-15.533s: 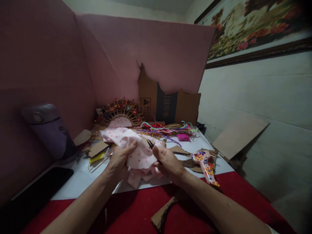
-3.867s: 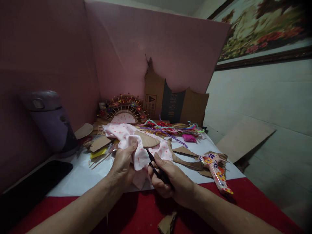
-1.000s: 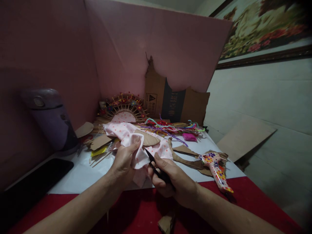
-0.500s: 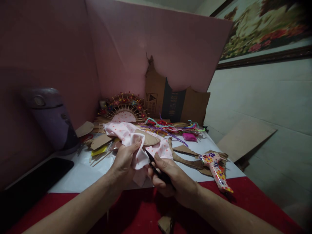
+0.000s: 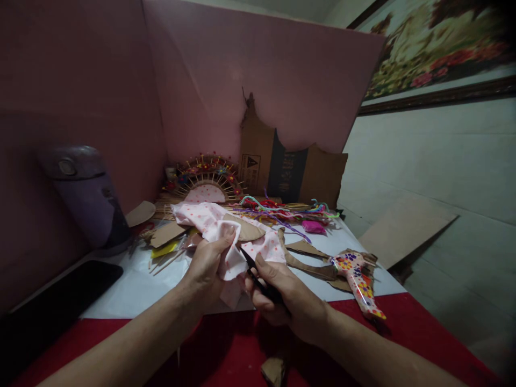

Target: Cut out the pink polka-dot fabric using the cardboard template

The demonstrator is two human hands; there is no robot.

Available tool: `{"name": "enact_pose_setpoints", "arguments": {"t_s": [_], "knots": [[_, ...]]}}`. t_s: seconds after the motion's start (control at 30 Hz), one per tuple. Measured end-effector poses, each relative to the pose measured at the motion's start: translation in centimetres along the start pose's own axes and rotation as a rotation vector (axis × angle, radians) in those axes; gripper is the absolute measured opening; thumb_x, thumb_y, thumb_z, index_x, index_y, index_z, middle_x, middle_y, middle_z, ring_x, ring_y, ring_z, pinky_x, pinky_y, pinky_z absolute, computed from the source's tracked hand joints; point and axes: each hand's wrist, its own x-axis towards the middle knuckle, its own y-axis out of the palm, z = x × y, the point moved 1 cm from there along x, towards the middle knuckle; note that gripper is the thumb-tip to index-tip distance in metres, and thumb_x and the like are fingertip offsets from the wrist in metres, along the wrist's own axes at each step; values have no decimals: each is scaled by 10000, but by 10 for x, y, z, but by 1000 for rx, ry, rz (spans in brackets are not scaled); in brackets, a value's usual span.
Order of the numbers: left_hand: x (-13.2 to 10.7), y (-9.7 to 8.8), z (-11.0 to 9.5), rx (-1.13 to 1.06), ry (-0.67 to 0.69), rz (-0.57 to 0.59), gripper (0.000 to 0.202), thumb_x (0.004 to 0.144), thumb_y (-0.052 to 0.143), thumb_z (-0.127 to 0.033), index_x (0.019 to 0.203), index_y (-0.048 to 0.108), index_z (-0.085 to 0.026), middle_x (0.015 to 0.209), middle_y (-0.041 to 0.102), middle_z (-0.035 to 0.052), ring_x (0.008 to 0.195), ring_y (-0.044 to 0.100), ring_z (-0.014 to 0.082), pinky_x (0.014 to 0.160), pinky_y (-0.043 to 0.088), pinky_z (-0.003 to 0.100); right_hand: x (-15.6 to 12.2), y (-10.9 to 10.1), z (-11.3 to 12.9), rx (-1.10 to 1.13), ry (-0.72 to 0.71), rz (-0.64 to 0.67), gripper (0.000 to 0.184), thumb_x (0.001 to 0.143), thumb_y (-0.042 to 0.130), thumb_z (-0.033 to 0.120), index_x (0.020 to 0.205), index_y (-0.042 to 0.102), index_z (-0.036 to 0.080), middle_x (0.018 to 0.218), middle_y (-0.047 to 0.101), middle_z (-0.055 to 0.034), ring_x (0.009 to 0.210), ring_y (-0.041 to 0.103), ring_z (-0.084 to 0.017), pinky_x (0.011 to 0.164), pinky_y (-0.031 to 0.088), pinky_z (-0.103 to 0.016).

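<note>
My left hand (image 5: 207, 263) pinches the edge of a white cloth with pinkish-red dots (image 5: 201, 215), thumb on top. A rounded piece of cardboard (image 5: 245, 230) lies on the cloth, just beyond my fingers. In my right hand (image 5: 282, 293) is a pair of black scissors (image 5: 266, 287), fingers wrapped round the handles. The pointed blades aim up and left, at the cloth's edge beside my left hand. Whether the blades touch the cloth I cannot tell.
Right of my hands lies a flower-patterned glue gun (image 5: 357, 279) among cardboard scraps (image 5: 308, 250). Behind are coloured pipe cleaners (image 5: 278, 215), a decorated stick fan (image 5: 205, 191) and torn cardboard (image 5: 258, 150). To the left are a purple bottle (image 5: 86, 196) and a black phone (image 5: 68, 290).
</note>
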Motion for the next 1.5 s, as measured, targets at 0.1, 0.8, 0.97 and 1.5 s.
{"name": "enact_pose_setpoints", "arguments": {"t_s": [0.1, 0.8, 0.97, 1.5], "knots": [[1, 0, 0, 2, 1, 1, 89, 699, 654, -129, 659, 575, -119, 480, 584, 2, 376, 516, 120, 362, 429, 218, 0, 0, 0, 3, 6, -9, 438, 831, 461, 578, 753, 539, 154, 432, 370, 91, 327, 155, -25, 313, 90, -168], [-2, 1, -1, 59, -76, -20, 136, 688, 654, -133, 605, 547, -120, 448, 564, 16, 342, 488, 109, 343, 390, 202, -1, 2, 2, 10, -5, 0, 466, 853, 415, 591, 756, 537, 152, 438, 376, 85, 323, 174, -26, 316, 93, -175], [2, -2, 2, 68, -70, 9, 135, 682, 666, -139, 615, 551, -120, 473, 573, 14, 363, 495, 104, 351, 402, 198, -2, 3, 4, 11, -1, -3, 465, 850, 424, 592, 760, 537, 150, 432, 380, 86, 323, 176, -27, 314, 96, -174], [-3, 1, -1, 99, -57, 28, 174, 694, 671, -180, 583, 552, -117, 446, 565, 22, 340, 485, 105, 345, 390, 203, -4, 3, 5, -11, -10, 5, 495, 827, 430, 627, 762, 530, 147, 437, 377, 91, 330, 164, -20, 320, 85, -174]]}}
